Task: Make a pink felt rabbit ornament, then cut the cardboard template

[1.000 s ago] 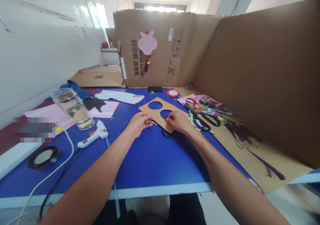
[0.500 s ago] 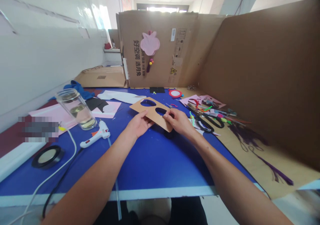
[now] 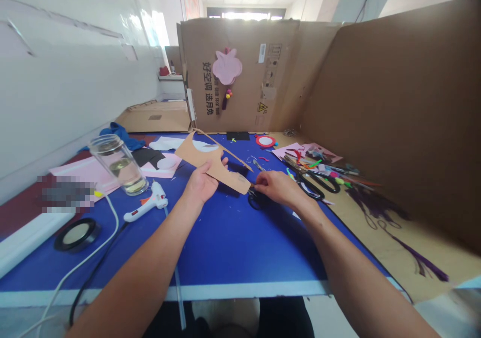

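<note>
Your left grip (image 3: 203, 184) pinches one flat brown card (image 3: 203, 156), curve-cut, above the smooth blue surface (image 3: 240, 248). Your right grip (image 3: 276, 188) curls beside the card's near right corner; whether it pinches anything, I cannot tell. Left of you sit one white glue gun (image 3: 148, 207) and one cylindrical clear jar (image 3: 124, 170).
</note>
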Motion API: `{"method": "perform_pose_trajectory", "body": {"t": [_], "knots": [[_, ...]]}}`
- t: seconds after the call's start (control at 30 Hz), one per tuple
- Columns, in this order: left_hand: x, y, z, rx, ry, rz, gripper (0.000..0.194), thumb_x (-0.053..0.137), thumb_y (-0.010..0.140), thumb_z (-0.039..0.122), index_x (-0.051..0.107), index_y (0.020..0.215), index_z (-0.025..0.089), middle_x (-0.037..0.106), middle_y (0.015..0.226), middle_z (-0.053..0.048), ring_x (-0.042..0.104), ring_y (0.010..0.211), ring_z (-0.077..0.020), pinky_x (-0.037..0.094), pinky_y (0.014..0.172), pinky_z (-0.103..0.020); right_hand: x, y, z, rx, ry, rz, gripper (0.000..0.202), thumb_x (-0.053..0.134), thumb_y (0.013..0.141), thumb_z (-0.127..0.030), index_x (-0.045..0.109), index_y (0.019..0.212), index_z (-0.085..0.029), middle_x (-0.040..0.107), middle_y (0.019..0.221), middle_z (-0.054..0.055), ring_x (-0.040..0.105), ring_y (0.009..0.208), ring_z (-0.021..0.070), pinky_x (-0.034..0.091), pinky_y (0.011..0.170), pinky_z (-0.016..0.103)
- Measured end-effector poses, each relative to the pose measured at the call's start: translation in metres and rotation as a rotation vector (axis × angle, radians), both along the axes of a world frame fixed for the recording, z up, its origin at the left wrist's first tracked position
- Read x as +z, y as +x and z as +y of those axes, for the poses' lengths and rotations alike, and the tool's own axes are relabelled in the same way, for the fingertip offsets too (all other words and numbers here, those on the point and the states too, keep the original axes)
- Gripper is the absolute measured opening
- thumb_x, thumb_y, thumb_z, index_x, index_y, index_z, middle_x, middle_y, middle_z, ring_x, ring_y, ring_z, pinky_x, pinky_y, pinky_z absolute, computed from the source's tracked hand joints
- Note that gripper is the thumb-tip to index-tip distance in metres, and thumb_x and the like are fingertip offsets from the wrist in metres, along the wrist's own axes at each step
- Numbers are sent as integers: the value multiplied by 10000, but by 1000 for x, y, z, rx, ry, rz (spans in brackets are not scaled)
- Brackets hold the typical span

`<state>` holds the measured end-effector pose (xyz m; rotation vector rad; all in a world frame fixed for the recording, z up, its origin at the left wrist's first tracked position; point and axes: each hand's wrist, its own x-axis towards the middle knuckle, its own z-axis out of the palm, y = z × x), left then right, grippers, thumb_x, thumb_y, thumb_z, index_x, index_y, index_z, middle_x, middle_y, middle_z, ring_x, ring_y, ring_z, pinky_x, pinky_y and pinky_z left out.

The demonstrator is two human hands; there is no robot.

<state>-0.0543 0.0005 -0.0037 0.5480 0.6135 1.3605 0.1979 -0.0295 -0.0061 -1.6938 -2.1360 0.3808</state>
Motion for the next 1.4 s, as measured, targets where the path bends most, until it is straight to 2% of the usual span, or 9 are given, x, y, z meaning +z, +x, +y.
{"method": "perform_pose_trajectory", "body": {"t": [0.2, 0.27, 0.47, 0.6, 0.7, 0.8, 1.03, 1.2, 1.4], "knots": [[6, -4, -2, -2, 42, -3, 446, 521, 1030, 157, 713, 1431, 130, 767, 1439, -163, 726, 1360, -292, 579, 1178, -419, -4, -6, -1, -45, 23, 9, 66, 799, 912, -334, 819, 914, -271, 815, 889, 63, 720, 783, 234, 419, 658, 300], [8, -5, -3, -13, 63, -3, 469, 521, 1026, 166, 694, 1461, 135, 757, 1456, -165, 714, 1380, -297, 579, 1180, -429, -7, -9, 4, -108, -28, 247, 153, 724, 984, -341, 794, 894, -239, 815, 871, 78, 725, 743, 218, 476, 656, 288], [13, -6, -9, -70, 119, -24, 486, 495, 1046, 201, 667, 1500, 168, 744, 1485, -148, 677, 1432, -314, 590, 1171, -466, -8, -17, 10, -168, -509, 1275, 445, 592, 1094, -581, 748, 1008, -172, 836, 916, 156, 772, 707, 194, 635, 625, 275], [12, -4, -14, -148, 140, -25, 473, 520, 1030, 212, 687, 1468, 149, 759, 1458, -156, 698, 1402, -332, 596, 1160, -484, -5, -21, 10, -138, -548, 1490, 171, 713, 1045, -356, 763, 1067, -194, 850, 957, 95, 795, 759, 171, 641, 634, 226], [10, -2, -14, -182, 123, 1, 428, 537, 1019, 221, 720, 1389, 109, 791, 1384, -183, 729, 1352, -343, 595, 1156, -493, -4, -17, 14, -115, -382, 1559, 176, 752, 939, -181, 761, 1109, -227, 852, 971, 36, 783, 745, 158, 638, 612, 217], [7, 1, -13, -196, 79, 56, 368, 575, 1005, 226, 744, 1301, 89, 830, 1253, -208, 769, 1274, -344, 622, 1111, -489, -3, -6, 20, -128, -203, 1551, 242, 775, 879, -185, 751, 1114, -238, 845, 960, 21, 773, 737, 166, 629, 572, 224], [-1, 2, -10, -322, 1, 304, 202, 722, 982, 279, 770, 1105, 127, 847, 1080, -193, 831, 916, -268, 694, 773, -364, -2, 18, 31, -224, 51, 1628, 153, 761, 846, -155, 688, 962, -221, 773, 823, -11, 728, 653, 149, 554, 440, 191], [-2, 1, -11, -451, -41, 634, 324, 803, 946, 443, 767, 955, 121, 837, 946, -192, 786, 675, -219, 622, 566, -287, -1, 27, 34, -275, 97, 1662, 179, 786, 820, -136, 646, 904, -212, 747, 779, -20, 738, 650, 150, 516, 398, 172], [-7, 3, -4, -123, 131, 681, 313, 884, 841, 435, 757, 853, 149, 809, 835, -124, 716, 616, -158, 549, 550, -241, 0, 24, 33, -221, 29, 1612, 204, 850, 785, -209, 720, 942, -197, 796, 818, -1, 727, 616, 132, 520, 417, 163]]}}
